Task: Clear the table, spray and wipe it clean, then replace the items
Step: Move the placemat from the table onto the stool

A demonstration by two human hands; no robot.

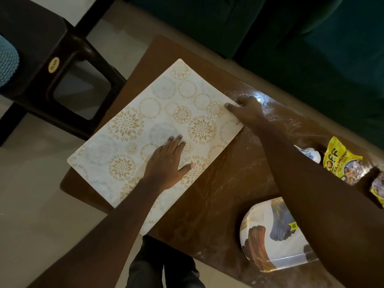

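Observation:
A white placemat [133, 129] with gold and grey flower circles lies flat on the left half of the brown wooden table [234, 183]. My left hand [166, 161] presses palm-down on the mat's middle, fingers spread. My right hand [247, 109] rests on the mat's far right corner, thumb on top and fingers bent at its edge. The bare wood to the right shows streaks and a glare spot.
A plastic-wrapped stack of patterned plates [272, 235] sits at the table's near right. Yellow snack packets [340, 159] and a small white and blue cup [311, 153] lie further right. A dark plastic chair [62, 65] stands left; a green sofa [301, 38] lies beyond.

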